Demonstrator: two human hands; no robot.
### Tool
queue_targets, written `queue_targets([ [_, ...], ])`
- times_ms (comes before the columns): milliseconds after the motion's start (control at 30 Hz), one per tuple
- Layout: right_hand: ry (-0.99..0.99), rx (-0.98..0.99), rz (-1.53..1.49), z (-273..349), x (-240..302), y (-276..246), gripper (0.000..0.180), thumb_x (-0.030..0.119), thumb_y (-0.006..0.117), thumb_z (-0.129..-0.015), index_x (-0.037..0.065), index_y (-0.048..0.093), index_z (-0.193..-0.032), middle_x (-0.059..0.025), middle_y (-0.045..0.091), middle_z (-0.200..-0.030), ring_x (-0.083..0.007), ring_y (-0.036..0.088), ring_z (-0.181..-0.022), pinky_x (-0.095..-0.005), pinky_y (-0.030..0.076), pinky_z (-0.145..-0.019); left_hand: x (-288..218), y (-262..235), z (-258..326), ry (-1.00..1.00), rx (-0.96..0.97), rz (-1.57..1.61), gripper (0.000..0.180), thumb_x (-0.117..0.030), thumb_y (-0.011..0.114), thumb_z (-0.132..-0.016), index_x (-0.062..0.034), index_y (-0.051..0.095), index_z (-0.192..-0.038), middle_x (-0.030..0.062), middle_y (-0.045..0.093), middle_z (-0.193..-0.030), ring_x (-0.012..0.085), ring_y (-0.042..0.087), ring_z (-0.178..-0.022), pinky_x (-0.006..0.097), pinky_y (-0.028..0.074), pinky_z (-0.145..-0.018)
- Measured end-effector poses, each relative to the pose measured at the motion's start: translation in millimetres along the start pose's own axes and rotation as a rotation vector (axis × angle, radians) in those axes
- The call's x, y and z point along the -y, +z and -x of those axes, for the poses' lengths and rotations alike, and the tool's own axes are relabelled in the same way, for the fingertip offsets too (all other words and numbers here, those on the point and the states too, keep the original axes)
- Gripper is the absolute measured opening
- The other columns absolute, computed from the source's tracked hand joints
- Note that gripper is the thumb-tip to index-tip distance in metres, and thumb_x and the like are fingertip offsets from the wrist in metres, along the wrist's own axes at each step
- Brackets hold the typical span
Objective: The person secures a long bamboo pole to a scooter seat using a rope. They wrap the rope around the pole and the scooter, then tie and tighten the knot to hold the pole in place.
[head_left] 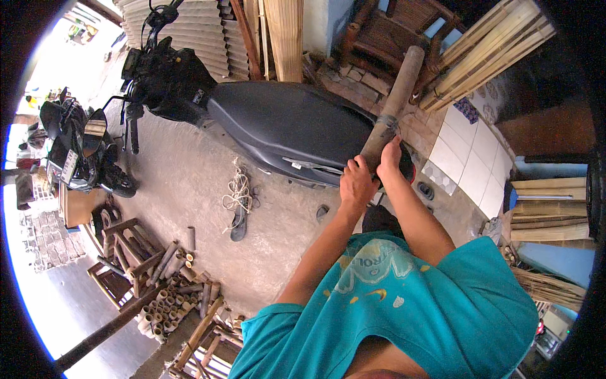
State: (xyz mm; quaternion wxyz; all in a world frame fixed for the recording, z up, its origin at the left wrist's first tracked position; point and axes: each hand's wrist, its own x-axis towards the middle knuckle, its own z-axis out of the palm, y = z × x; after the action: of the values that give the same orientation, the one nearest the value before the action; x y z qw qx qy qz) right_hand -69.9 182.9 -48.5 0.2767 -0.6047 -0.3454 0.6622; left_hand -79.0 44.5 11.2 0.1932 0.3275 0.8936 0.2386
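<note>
A long brown pole [408,72], which looks like bamboo, is in the two hands, at the rear edge of the motorbike seat [290,120]. From the grip it lies forward and to the right. Its long axis runs slantwise, from the hands toward the front edge of the wooden chair [379,57], so the far end stands free of both hands. A dark band [389,121] goes around the pole a little beyond the grip.

The left hand [358,183] is nearer to the person's end, and its fingers are bent over the left side of the pole. The right hand [389,159] is slightly farther along, on the right side, closed around it with a digit along the surface. Neither hand is spread wide. The near end is covered by the hands, and whether the pole touches the seat I cannot tell.
</note>
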Motion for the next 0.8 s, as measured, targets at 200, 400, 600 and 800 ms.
queue_targets([
  [200,-0.352,0.298,1.34,-8,45,-40,0.061,0.052,0.041,-0.098,-0.001,0.06,-0.122,-0.0257,0.061,-0.122,-0.044,0.057,-0.114,-0.0483,0.045,-0.097,-1,-2,4,0.007,0.019,0.002,0.071,-0.03,0.078,-0.071,0.0036,0.04,-0.12,0.0194,0.055,-0.105,0.0348,0.063,-0.095,0.042,0.055,-0.079],
  [400,-1.073,0.264,1.45,43,142,28,0.026,0.032,0.06,-0.09,0.007,0.066,-0.092,-0.0185,0.069,-0.095,-0.0401,0.065,-0.089,-0.053,0.05,-0.075,5,-1,0,-0.002,-0.001,-0.016,0.072,-0.031,0.078,-0.07,0.0035,0.04,-0.119,0.0199,0.056,-0.105,0.0358,0.063,-0.096,0.042,0.056,-0.078],
  [600,-0.952,0.534,2.47,-3,119,100,0.039,0.034,0.074,-0.079,0.005,0.071,-0.106,-0.0153,0.069,-0.107,-0.0321,0.063,-0.105,-0.0465,0.047,-0.091,-1,-3,1,-0.021,0.016,-0.001,0.072,-0.031,0.08,-0.069,0.0022,0.041,-0.12,0.0179,0.056,-0.105,0.034,0.063,-0.095,0.041,0.056,-0.079],
  [800,-0.811,0.598,2.504,-30,101,117,0.025,0.023,0.067,-0.084,0.0,0.071,-0.093,-0.0157,0.07,-0.099,-0.0316,0.068,-0.095,-0.0469,0.053,-0.082,1,-4,2,-0.014,-0.02,0.018,0.071,-0.03,0.081,-0.067,0.0009,0.042,-0.118,0.0179,0.057,-0.104,0.0359,0.063,-0.095,0.042,0.057,-0.077],
])
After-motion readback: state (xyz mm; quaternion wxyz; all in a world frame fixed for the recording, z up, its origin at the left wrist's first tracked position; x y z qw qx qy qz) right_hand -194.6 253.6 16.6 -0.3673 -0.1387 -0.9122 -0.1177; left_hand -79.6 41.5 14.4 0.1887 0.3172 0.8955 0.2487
